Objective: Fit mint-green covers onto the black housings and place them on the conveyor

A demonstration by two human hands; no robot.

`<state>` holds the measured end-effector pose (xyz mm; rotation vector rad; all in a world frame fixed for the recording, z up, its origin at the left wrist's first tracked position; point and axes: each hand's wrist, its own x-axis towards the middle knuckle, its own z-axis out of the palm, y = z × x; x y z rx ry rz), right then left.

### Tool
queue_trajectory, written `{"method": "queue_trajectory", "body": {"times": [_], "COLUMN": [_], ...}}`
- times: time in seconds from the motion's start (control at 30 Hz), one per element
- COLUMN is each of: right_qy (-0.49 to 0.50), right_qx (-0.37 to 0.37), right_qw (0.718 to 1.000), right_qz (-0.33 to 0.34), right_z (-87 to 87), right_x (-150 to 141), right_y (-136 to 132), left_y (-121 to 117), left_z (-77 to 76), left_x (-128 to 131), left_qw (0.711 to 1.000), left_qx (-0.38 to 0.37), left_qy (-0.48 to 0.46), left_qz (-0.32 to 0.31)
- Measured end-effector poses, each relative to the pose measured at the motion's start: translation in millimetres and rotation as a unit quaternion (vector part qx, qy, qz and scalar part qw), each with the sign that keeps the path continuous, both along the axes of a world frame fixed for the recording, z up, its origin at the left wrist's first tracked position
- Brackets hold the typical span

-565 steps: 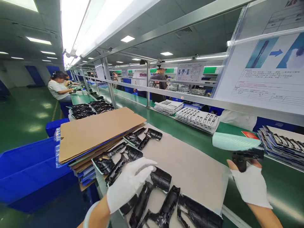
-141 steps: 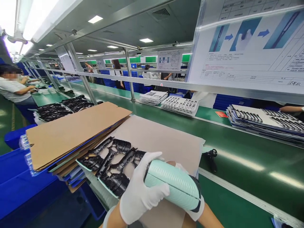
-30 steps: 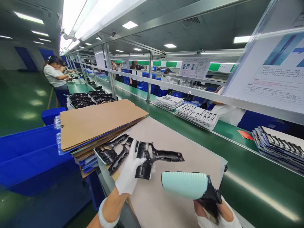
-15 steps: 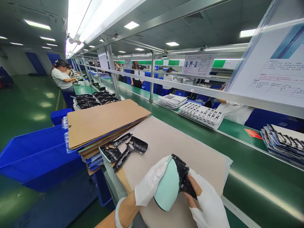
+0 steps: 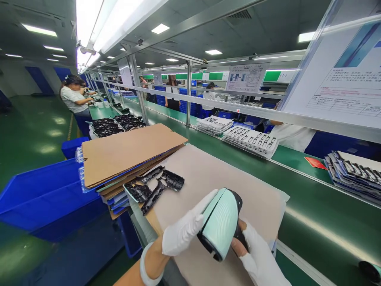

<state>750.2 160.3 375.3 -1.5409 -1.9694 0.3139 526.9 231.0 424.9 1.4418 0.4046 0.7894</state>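
The room is a long workshop with a green floor, and a lit tube lamp [image 5: 119, 24] hangs at eleven o'clock; we take every direction from the casing [image 5: 222, 223]. That casing, mint with black edges, is in front of us above the pale sheet [image 5: 241, 182] on the green bench [image 5: 315, 198], tilted, its dark-rimmed end facing down and toward us.

Our left hand [image 5: 186, 230], in a white glove, is at nine o'clock, its fingers nearly straight and laid along the mint side; we cannot tell whether it grips. Our right hand [image 5: 258, 250], gloved with some fingertips bare, is at four o'clock, curled round the black handle [image 5: 241, 236].

At ten o'clock, black shells [image 5: 163, 186] lie on the sheet's near-left part, hollow sides up. Just beyond them we see stacked cardboard [image 5: 133, 153], and further out on that line more shells in piles [image 5: 116, 125] and a person [image 5: 74, 101] in white. A blue bin [image 5: 44, 194] stands at nine.

At one o'clock, small parts [image 5: 253, 141] lie in rows on white layers. A red card [image 5: 315, 163] lies at two, just beside a stack [image 5: 357, 171] bearing dark parts. Between one and two, we have a printed notice [image 5: 339, 87].
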Motion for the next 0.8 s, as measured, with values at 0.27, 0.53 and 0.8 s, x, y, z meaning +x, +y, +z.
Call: {"method": "queue_trajectory", "body": {"times": [0.27, 0.53, 0.8], "right_qy": [0.011, 0.051, 0.224], "right_qx": [0.016, 0.011, -0.16], "right_qw": [1.0, 0.999, 0.96], "right_qz": [-0.003, 0.007, 0.048], "right_z": [-10.4, -7.3, 32.2], "right_x": [0, 3, -16], "right_y": [-1, 0, -3], "left_y": [1, 2, -6], "left_z": [7.8, -17.3, -1.3], "left_x": [8, 1, 3], "left_qw": [0.995, 0.997, 0.97], "left_qx": [-0.091, -0.061, 0.225], "left_qy": [-0.04, -0.037, 0.082], "left_qz": [0.027, -0.004, 0.049]}}
